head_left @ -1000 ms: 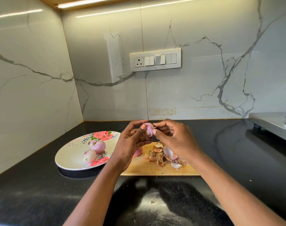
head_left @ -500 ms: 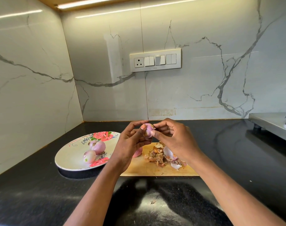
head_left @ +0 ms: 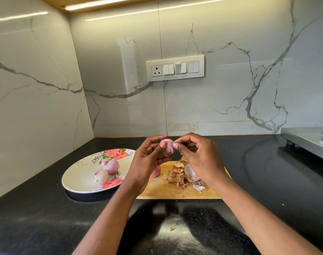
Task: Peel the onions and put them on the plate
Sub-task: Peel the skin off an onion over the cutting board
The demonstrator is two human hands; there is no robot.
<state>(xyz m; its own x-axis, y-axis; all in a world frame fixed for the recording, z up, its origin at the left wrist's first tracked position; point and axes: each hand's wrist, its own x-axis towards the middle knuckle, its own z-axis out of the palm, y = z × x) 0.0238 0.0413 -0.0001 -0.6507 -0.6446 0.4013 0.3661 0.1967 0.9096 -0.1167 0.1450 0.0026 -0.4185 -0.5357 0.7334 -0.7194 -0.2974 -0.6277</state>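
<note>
My left hand (head_left: 147, 161) grips a small pink onion (head_left: 168, 146) in the air above the wooden cutting board (head_left: 175, 192). My right hand (head_left: 197, 155) pinches the onion's skin at its top right with thumb and forefinger. Two peeled onions (head_left: 111, 166) (head_left: 100, 177) lie on the floral plate (head_left: 77, 179) to the left. Another onion (head_left: 155, 172) on the board peeks out from behind my left hand. A heap of onion peels (head_left: 182, 176) lies on the board below my right hand.
The black countertop (head_left: 46, 218) runs into a marble-walled corner. A switch panel (head_left: 175, 68) is on the back wall. A steel stove edge (head_left: 308, 138) stands at the far right. A peel scrap (head_left: 173, 228) lies on the counter near me.
My right fingers have shifted slightly on the onion's top, working at the skin. Both hands stay in about the same place above the board.
</note>
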